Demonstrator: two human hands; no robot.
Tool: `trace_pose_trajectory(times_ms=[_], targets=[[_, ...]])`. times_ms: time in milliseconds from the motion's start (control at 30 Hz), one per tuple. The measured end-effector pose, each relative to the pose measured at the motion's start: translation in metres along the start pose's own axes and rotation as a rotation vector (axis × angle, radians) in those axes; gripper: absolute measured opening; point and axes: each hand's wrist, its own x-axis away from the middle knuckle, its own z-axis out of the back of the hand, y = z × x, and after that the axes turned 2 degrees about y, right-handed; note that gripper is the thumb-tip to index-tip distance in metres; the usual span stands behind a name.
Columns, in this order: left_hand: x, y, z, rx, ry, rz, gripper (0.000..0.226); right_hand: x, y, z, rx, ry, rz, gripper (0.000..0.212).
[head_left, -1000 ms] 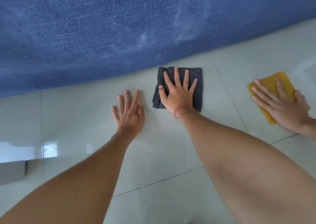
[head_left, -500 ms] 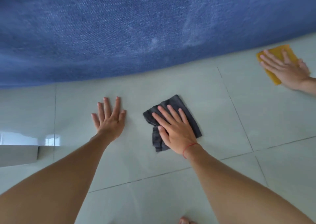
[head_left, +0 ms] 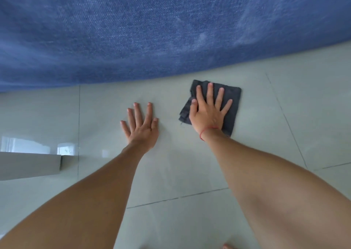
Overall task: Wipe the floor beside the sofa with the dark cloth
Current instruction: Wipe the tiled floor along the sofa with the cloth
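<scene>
Wiping under way, judged from pose; finished extent not readable from tile sheen, remaining floor [head_left: 256,127] along sofa [head_left: 152,30] edge presumably still to cover.
Dark cloth [head_left: 232,104]: folded, flat on tile, just short of sofa's lower edge.
Right hand [head_left: 208,114]: palm down on cloth, fingers [head_left: 209,93] spread and extended, pressing, not pinching; cloth showing beyond fingertips and at both sides.
Left hand [head_left: 141,127]: splayed flat on bare tile beside cloth, apart from it, holding nothing.

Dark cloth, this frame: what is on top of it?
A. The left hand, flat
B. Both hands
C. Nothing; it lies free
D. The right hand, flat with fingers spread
D: the right hand presses flat on the dark cloth, while the left hand rests on bare floor beside it.
</scene>
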Motion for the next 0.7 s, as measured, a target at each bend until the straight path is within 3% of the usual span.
trace_pose_trajectory(times_ms=[167,333,467,533,600,700], targets=[[0.010,-0.037,0.016,0.122,0.146,-0.041,0.054,0.033,-0.056,-0.019,-0.002,0.017,0.280,0.052],[0.031,-0.096,0.025,0.024,0.192,0.110,0.055,0.087,-0.072,-0.034,0.010,-0.011,0.562,0.048],[0.039,-0.116,0.027,0.060,0.159,0.257,0.057,0.088,-0.036,-0.031,0.032,-0.003,0.690,0.048],[0.038,-0.119,0.026,0.086,0.145,0.268,0.057,0.079,-0.008,-0.024,0.061,0.027,0.593,0.050],[0.036,-0.120,0.027,0.090,0.116,0.267,0.057,0.071,0.013,-0.017,0.072,0.042,0.364,0.054],[0.035,-0.122,0.028,0.104,0.076,0.270,0.057,0.065,0.008,-0.015,0.072,0.031,0.135,0.058]])
